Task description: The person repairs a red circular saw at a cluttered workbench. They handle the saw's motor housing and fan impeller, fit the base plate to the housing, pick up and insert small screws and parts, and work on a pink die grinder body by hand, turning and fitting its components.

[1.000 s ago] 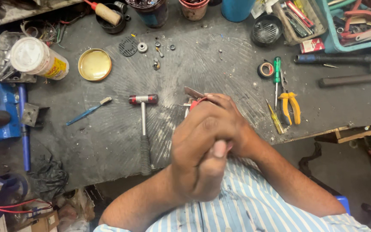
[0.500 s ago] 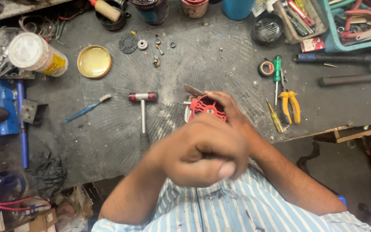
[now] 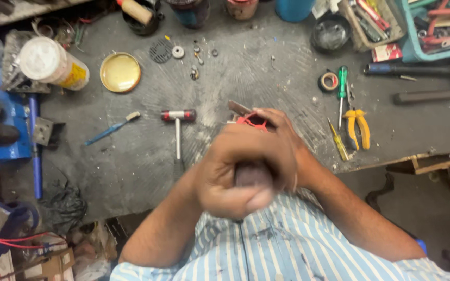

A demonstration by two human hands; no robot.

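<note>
Both my hands are clasped together over the middle of the grey workbench, close to my chest. My left hand wraps round a dark rounded end, which is blurred. My right hand lies over the far side of the same object. A red spoked wheel shows just beyond my fingers. A thin metal strip sticks out past the wheel. The rest of the object is hidden by my hands.
A small hammer and a blue toothbrush lie to the left. A brass lid, a white jar and a blue vise are further left. Yellow pliers, screwdrivers and a tape roll lie to the right.
My clasped hands have turned and shifted slightly. The red wheel came into sight half a second ago and is now partly covered again. The dark end now shows between my hands.
</note>
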